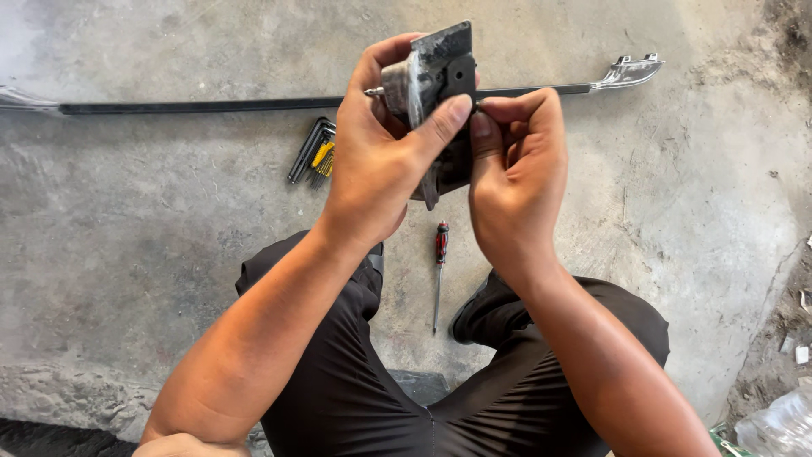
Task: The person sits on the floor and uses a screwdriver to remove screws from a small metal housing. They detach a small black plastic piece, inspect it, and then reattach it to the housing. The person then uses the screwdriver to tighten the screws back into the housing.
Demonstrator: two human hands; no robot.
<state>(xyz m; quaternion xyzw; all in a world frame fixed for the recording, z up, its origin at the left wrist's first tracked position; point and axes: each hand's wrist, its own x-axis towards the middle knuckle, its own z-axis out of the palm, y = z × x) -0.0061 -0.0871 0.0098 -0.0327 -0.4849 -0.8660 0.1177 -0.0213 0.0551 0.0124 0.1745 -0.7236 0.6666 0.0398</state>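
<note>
The left hand (381, 161) is raised above the knees, its fingers curled around a dark metal part (440, 76) with the thumb pressed on its face, while the right hand (516, 169) pinches the part's right edge between thumb and forefinger. Below lies a concrete floor (152, 220), carrying a long trim strip (211, 106) toward its far edge, a set of hex keys (315, 154) beside the left hand, and a screwdriver (439, 271) between the knees.
</note>
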